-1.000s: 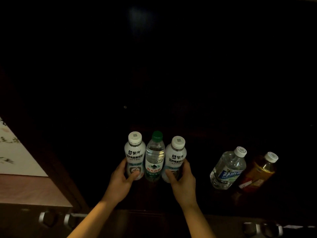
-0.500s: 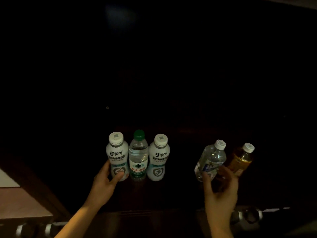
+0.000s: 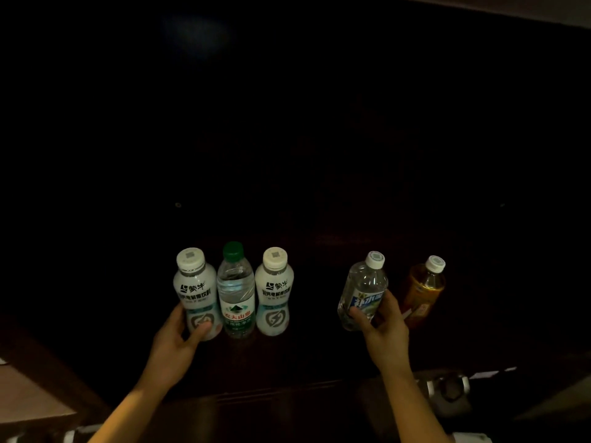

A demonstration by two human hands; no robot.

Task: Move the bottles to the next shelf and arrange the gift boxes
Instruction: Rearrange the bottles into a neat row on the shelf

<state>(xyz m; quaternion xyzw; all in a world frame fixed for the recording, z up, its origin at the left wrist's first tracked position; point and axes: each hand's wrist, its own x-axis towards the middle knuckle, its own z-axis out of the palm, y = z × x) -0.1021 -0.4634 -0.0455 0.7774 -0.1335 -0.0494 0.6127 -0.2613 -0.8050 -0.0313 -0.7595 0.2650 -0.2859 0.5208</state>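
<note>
1. Head view, change: the right hand [image 3: 385, 327], which a second ago flanked the row of three together with the left, has crossed to the clear water bottle [image 3: 363, 290] and closed around it; half a second ago it was only arriving there. The bottle now leans to the left, whereas before it leaned right beside its neighbour

2. Head view, meaning for the task: judged from this, the row of three is placed, and the clear water bottle is likely the next one to join it. No gift boxes are visible in the dark surroundings

3. Head view, right hand: thumb on the near side of the label, fingers wrapped behind the lower body, clamped on the clear water bottle. Whether its base is lifted off the dark shelf [image 3: 319, 356] cannot be told

4. Head view, left hand [image 3: 177, 343]: curled partly closed, thumb pressed on the front of the left white bottle [image 3: 196, 292] low on its label, fingers hidden behind it; it steadies the bottle and has stayed there throughout

5. Head view, positions: the green-capped bottle [image 3: 236, 292] stands between the left white bottle and the right white bottle [image 3: 274, 292], the three touching or nearly so. The amber tea bottle [image 3: 423, 290] stands just beyond the right hand, well apart from the row
</note>
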